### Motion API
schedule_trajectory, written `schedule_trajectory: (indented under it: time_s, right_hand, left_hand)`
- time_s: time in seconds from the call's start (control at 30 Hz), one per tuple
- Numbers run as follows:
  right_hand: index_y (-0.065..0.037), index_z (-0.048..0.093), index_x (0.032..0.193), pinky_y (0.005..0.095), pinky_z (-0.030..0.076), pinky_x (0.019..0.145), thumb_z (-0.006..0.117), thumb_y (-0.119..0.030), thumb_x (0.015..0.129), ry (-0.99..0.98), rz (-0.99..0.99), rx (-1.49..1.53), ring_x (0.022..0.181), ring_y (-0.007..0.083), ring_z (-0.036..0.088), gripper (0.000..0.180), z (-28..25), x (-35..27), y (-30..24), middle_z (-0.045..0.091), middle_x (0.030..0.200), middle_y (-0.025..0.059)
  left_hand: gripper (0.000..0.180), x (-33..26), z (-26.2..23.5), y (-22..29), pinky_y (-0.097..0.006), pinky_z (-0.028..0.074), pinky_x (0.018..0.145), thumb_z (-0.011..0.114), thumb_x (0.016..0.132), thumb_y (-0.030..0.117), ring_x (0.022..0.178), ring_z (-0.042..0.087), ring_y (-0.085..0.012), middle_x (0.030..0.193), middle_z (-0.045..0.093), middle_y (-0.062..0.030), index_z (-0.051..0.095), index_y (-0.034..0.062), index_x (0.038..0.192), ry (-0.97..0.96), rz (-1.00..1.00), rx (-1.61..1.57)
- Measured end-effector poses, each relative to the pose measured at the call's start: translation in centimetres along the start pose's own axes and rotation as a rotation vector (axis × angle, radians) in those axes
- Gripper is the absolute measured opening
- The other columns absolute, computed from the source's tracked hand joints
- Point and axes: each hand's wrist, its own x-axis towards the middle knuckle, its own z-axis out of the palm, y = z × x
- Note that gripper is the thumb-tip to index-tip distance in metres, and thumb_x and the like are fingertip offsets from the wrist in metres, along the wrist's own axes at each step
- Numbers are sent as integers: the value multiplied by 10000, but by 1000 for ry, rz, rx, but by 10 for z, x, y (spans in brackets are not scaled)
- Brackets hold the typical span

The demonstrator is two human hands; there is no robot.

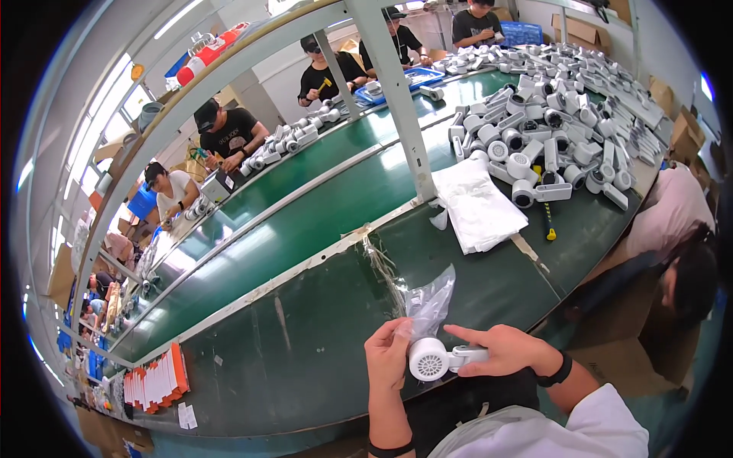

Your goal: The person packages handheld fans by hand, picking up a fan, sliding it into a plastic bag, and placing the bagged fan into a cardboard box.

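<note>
A small white handheld fan (428,360) with a round slotted grille is held close to my body at the bench's near edge. My right hand (510,352) has its thumb and palm around the grey-white handle (467,355), index finger stretched toward the bag. The fingers of my left hand (388,349) pinch a clear plastic bag (431,299) just above the fan head. The bag stands up beyond the fan, and its mouth is hard to make out. Whether my left hand also touches the fan is hidden.
A stack of white plastic bags (477,206) lies on the green bench (321,336). Right of it rises a large heap of fans (550,130), with a yellow-black tool (550,221) beside it. A white post (401,107) stands ahead. Orange-white cartons (156,379) sit far left; a person (679,229) is close right.
</note>
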Motion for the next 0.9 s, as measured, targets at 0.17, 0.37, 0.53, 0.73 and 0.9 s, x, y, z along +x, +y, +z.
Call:
schedule_trajectory:
  time_s: [0.17,0.37,0.53,0.73,0.9]
  right_hand:
    - [-169,447,1407,349,507,648,728,-388,797,240,27,-95,667,327,651,706,6,-1,7,658,746,156]
    - [-193,510,1358,363,507,689,745,-379,778,102,-214,229,709,352,642,653,0,-9,19,668,815,173]
    - [-189,300,1478,394,494,658,705,-392,800,-151,-164,49,696,361,633,816,-7,-3,14,665,829,166]
    - [-186,206,1507,381,497,638,731,-393,775,-77,-25,-30,679,351,637,923,-13,8,10,665,784,157]
    - [-275,443,1410,384,496,620,693,-412,803,37,-90,-94,625,341,619,671,-4,14,21,635,708,157]
  left_hand:
    - [156,-2,-4,1,-201,428,523,673,870,76,601,543,-51,756,638,-19,685,-32,983,35,21,137]
    - [182,9,-3,-10,-209,428,511,669,872,102,577,544,-61,733,630,-29,678,-41,984,64,26,155]
    - [192,10,4,-12,-214,413,488,664,871,106,539,529,-66,696,617,-26,676,-33,1003,25,-37,97]
    - [183,12,0,-7,-216,406,492,669,871,101,546,519,-51,699,613,-14,681,-14,1012,-95,-151,163]
    - [137,8,-4,-11,-216,460,616,626,900,84,701,584,-70,821,662,-33,682,-23,964,-131,-21,250]
